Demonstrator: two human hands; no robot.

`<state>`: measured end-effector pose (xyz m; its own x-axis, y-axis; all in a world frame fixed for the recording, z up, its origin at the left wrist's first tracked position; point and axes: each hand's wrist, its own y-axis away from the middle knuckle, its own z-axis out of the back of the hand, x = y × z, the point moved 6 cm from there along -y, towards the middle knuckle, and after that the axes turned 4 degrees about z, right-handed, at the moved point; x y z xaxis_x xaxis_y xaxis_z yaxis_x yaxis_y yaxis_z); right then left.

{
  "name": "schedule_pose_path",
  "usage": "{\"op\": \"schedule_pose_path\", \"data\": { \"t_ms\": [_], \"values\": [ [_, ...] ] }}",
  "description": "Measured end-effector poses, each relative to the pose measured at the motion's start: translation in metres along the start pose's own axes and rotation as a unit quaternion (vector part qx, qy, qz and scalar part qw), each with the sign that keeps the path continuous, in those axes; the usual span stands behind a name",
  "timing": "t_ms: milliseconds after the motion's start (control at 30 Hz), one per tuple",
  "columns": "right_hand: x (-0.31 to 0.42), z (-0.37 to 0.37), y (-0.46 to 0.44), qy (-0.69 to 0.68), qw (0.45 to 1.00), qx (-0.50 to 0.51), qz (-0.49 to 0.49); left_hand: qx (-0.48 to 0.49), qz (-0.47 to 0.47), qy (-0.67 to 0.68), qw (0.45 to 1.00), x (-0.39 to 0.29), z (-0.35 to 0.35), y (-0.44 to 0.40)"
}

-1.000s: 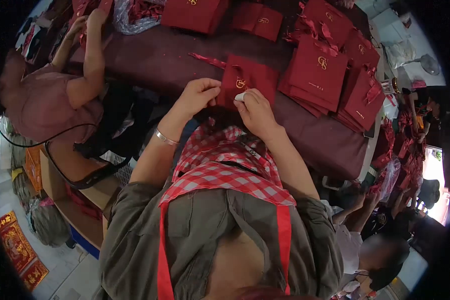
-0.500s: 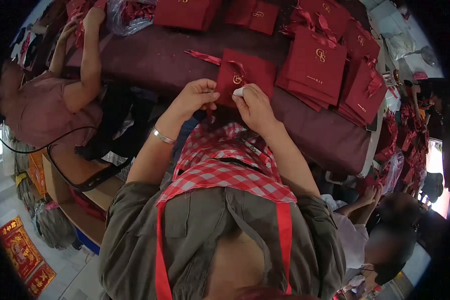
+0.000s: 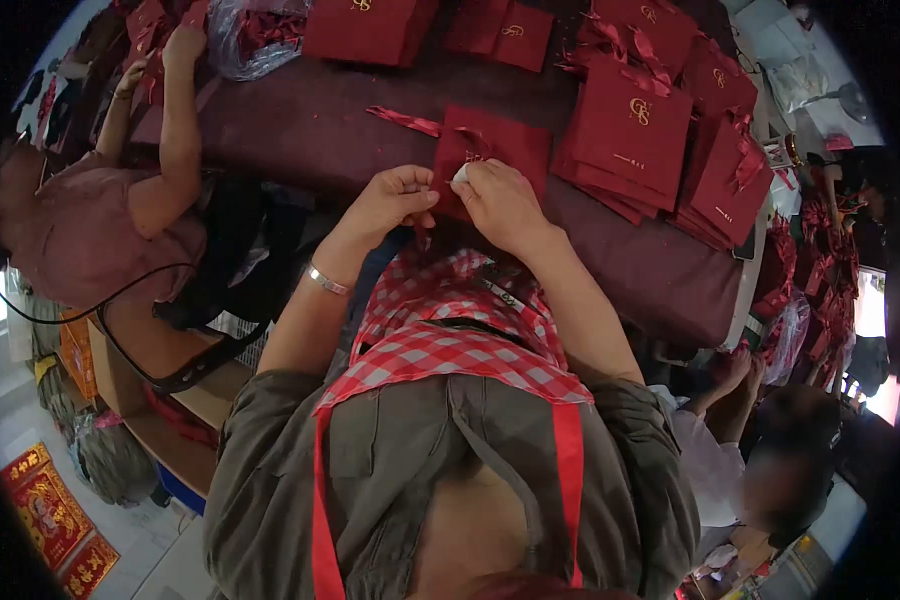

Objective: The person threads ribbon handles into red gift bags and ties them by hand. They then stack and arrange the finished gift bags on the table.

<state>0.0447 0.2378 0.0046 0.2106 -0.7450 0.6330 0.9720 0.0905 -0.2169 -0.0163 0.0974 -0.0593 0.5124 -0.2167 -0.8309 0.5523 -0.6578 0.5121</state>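
Observation:
A dark red paper gift bag [image 3: 515, 140] with a gold logo lies flat on the table in front of me. One red ribbon [image 3: 405, 121] stretches out from its left side. My left hand [image 3: 392, 205] is at the bag's lower left edge, thumb and fingers pinched together; a strip of red ribbon hangs just under them. My right hand [image 3: 505, 205] is over the bag's front, fingers closed in a pinch that hides what they hold. Something small and white [image 3: 460, 178] shows at its fingertips, perhaps a finger cover. The hands are slightly apart.
Stacked red bags [image 3: 630, 130] with ribbons lie to the right, and more bags [image 3: 370, 30] at the back. A clear plastic bag [image 3: 255, 40] of red ribbons is at the back left. Co-workers sit left [image 3: 100, 220] and right [image 3: 710, 450] of me.
My right hand has shifted slightly left and up over the bag, now covering much of the gold logo. My left hand stays nearly in place, still pinched.

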Motion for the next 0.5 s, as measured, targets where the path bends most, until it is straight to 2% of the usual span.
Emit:
{"op": "schedule_pose_path", "data": {
  "t_ms": [200, 267, 300, 367, 433, 467, 500],
  "values": [
    [-0.009, -0.007, -0.006, -0.012, 0.999, 0.043, -0.009, -0.024, 0.002, -0.01, 1.0, -0.006, -0.002, 0.008],
    [-0.012, -0.015, -0.012, 0.012, 0.992, 0.116, -0.038, -0.04, -0.003, -0.017, 0.999, -0.005, -0.001, 0.006],
    [-0.014, -0.016, -0.011, -0.011, 0.997, 0.072, -0.018, -0.042, 0.002, -0.005, 0.999, -0.004, -0.003, 0.006],
    [-0.005, -0.012, -0.019, 0.049, 0.988, 0.147, -0.004, -0.051, -0.014, -0.016, 0.998, -0.008, -0.005, 0.011],
    [-0.001, -0.011, -0.022, 0.059, 0.991, 0.118, -0.037, -0.031, -0.029, -0.074, 0.996, -0.012, -0.007, 0.009],
    [0.009, -0.006, -0.023, 0.061, 0.985, 0.155, -0.04, -0.042, -0.035, -0.078, 0.995, -0.011, -0.006, 0.008],
    [0.006, -0.016, -0.027, 0.091, 0.987, 0.132, -0.015, -0.058, -0.04, -0.08, 0.994, -0.009, -0.003, 0.006]
  ]
}}
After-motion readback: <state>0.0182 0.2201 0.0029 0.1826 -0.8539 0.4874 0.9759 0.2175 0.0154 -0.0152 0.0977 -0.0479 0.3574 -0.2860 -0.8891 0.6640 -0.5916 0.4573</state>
